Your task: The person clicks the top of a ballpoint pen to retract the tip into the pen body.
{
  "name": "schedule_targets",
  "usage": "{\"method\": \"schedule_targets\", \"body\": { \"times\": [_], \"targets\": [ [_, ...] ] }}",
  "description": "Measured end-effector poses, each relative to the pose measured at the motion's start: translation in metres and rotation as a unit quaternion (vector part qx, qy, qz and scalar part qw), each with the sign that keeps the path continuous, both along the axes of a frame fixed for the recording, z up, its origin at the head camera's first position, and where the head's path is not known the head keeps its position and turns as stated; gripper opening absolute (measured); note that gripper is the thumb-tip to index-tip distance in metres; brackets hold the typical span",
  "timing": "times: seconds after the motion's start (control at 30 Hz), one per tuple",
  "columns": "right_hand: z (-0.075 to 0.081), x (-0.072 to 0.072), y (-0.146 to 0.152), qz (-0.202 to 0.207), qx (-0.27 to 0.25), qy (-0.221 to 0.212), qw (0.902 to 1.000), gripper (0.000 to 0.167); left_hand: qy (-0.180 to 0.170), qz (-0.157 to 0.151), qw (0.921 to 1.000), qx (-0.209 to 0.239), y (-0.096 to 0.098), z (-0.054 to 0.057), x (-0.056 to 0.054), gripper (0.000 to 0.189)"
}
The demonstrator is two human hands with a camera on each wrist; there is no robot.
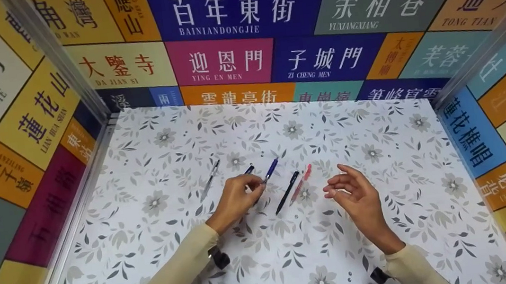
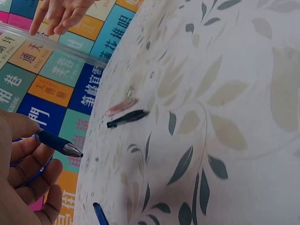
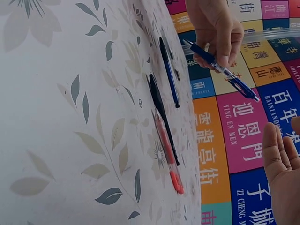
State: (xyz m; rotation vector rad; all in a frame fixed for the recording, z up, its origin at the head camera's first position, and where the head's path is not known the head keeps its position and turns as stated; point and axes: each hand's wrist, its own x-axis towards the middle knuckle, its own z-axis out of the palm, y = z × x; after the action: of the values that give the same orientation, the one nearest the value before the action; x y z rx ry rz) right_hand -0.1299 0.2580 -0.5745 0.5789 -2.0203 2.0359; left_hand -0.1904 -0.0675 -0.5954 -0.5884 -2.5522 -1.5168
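My left hand (image 1: 236, 198) pinches a blue click pen (image 1: 272, 168) between thumb and fingers, held up off the table. Its metal tip (image 2: 72, 150) points out past the fingertips in the left wrist view. Beneath that hand lies a dark blue pen (image 1: 249, 169), partly hidden by the fingers. My right hand (image 1: 358, 196) hovers over the table with fingers loosely bent and holds nothing. Between the hands, a black pen (image 1: 287, 192) and a pink pen (image 3: 168, 150) lie side by side on the table.
A clear pen with a dark end (image 1: 210, 180) lies left of the left hand. The white table (image 1: 321, 239) has a grey floral print. Walls of coloured street-name panels (image 1: 237, 5) rise at the back and both sides.
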Motion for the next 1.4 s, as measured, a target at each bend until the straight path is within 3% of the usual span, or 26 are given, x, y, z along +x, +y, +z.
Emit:
{"method": "schedule_targets", "body": {
  "times": [0.47, 0.7, 0.87, 1.13, 1.4],
  "targets": [
    [-0.003, 0.001, 0.001, 0.000, -0.011, 0.004, 0.9999, 0.064, 0.010, 0.045, 0.9979, -0.045, -0.023, -0.014, -0.016, 0.008],
    [-0.004, 0.003, 0.003, -0.011, -0.014, -0.006, 0.9998, 0.063, 0.033, 0.069, 0.9937, -0.082, -0.029, -0.020, -0.021, 0.006],
    [-0.005, 0.004, 0.003, -0.015, -0.011, -0.011, 0.9998, 0.062, 0.032, 0.076, 0.9911, -0.105, -0.033, -0.023, -0.024, 0.006],
    [-0.006, 0.003, 0.005, -0.005, -0.018, -0.003, 0.9998, 0.063, 0.068, 0.086, 0.9828, -0.148, -0.038, -0.028, -0.030, 0.005],
    [-0.008, 0.002, 0.007, -0.004, -0.017, 0.002, 0.9998, 0.063, 0.067, 0.087, 0.9790, -0.172, -0.042, -0.033, -0.038, 0.007]
  ]
}}
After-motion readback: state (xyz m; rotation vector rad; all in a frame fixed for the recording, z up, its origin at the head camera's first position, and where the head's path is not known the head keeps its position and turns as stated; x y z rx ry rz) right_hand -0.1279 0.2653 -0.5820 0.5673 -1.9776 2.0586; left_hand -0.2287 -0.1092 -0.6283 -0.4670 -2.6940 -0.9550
